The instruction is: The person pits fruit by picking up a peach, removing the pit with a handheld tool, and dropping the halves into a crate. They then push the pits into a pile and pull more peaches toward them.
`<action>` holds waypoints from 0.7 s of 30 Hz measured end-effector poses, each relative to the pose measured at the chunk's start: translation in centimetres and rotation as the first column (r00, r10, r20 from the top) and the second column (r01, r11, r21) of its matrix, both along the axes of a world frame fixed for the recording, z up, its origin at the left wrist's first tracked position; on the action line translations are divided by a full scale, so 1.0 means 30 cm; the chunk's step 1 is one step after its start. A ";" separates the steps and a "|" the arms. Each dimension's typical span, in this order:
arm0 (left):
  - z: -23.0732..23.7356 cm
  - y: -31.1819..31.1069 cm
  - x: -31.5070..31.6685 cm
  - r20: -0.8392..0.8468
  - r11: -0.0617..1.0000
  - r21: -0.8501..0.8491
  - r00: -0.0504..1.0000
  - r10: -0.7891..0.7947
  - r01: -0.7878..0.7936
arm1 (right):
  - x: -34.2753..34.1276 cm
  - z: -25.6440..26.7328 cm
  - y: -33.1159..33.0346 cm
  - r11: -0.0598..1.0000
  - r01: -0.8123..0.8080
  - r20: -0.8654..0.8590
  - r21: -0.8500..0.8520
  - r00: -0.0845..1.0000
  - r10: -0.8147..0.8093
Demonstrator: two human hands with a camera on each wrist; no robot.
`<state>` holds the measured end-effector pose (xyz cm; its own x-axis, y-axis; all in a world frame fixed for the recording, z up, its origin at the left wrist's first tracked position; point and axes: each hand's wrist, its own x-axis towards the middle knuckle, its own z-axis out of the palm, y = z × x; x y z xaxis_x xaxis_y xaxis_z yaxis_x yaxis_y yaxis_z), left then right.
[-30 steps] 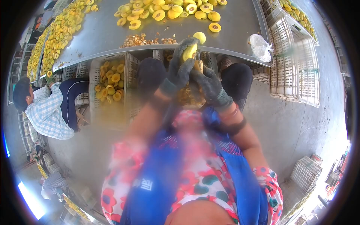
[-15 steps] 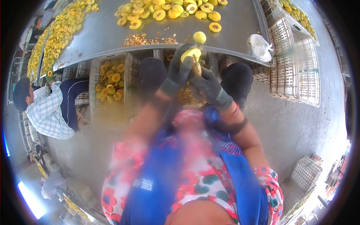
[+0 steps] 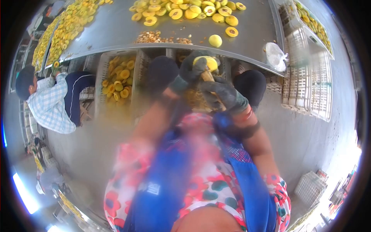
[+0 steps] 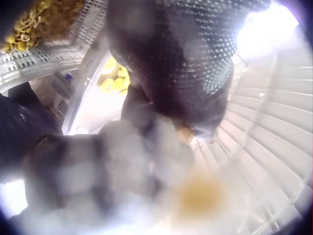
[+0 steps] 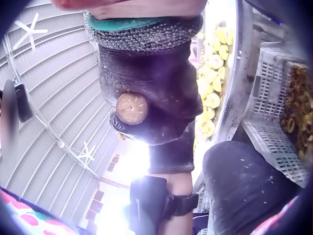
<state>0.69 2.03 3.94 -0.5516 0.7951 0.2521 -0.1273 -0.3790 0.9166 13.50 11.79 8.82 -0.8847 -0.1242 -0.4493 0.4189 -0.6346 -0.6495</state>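
Observation:
My gloved left hand holds a yellow peach just in front of the table's edge, its fingers curled round the fruit. Close beside it on the right, my gloved right hand grips a wooden-handled tool, whose upper end meets the lower side of the peach. In the right wrist view, the round butt of the wooden handle sticks out of the dark fist. The left wrist view shows blurred glove fingers; the tool's tip is hidden. A single peach sits on the table near the edge.
The metal table bears a pile of halved peaches and a heap of pits. A plastic bag lies at its right corner. White crates stand right; a crate of peach halves stands under the table. Another person sits left.
The head view has shifted a little. Both hands have come slightly nearer the body, away from the single peach on the table. The held peach has turned against the tool.

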 end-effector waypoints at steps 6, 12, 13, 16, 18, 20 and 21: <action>0.057 -0.037 -0.031 -0.184 0.958 -0.246 0.977 0.104 -0.148 | -0.028 -0.059 -0.013 0.995 -0.086 -0.091 -0.046 0.993 0.081; -0.037 -0.166 -0.215 -0.374 0.709 -0.237 0.736 0.564 -0.664 | -0.037 -0.067 -0.090 0.969 0.045 -0.133 0.242 0.991 -0.013; -0.092 -0.215 -0.263 -0.547 0.559 -0.188 0.559 0.624 -0.808 | -0.034 -0.073 -0.081 0.968 0.090 -0.146 0.234 0.988 -0.056; -0.222 -0.522 -0.480 -0.951 0.213 0.308 -0.297 0.086 -0.927 | -0.029 -0.129 -0.064 0.914 0.174 -0.244 0.367 0.966 -0.085; -0.052 -0.600 -0.455 -0.823 -0.134 -0.315 0.201 0.531 -0.940 | -0.030 -0.174 -0.055 0.818 0.264 -0.322 0.512 0.941 -0.102; -0.170 -0.753 -0.558 -0.984 -0.263 0.108 -0.141 0.111 -0.959 | -0.037 -0.201 -0.081 0.659 0.376 -0.384 0.652 0.912 -0.141; -0.154 -0.709 -0.543 -0.975 -0.179 0.054 -0.090 0.203 -0.982 | -0.037 -0.224 -0.077 0.690 0.317 -0.304 0.651 0.942 -0.146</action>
<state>-15.61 -19.24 -0.67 -0.7725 -0.0118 0.6349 0.2338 0.9243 0.3017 12.38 9.48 2.10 -0.9239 0.3617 -0.1250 0.1190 -0.0388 -0.9921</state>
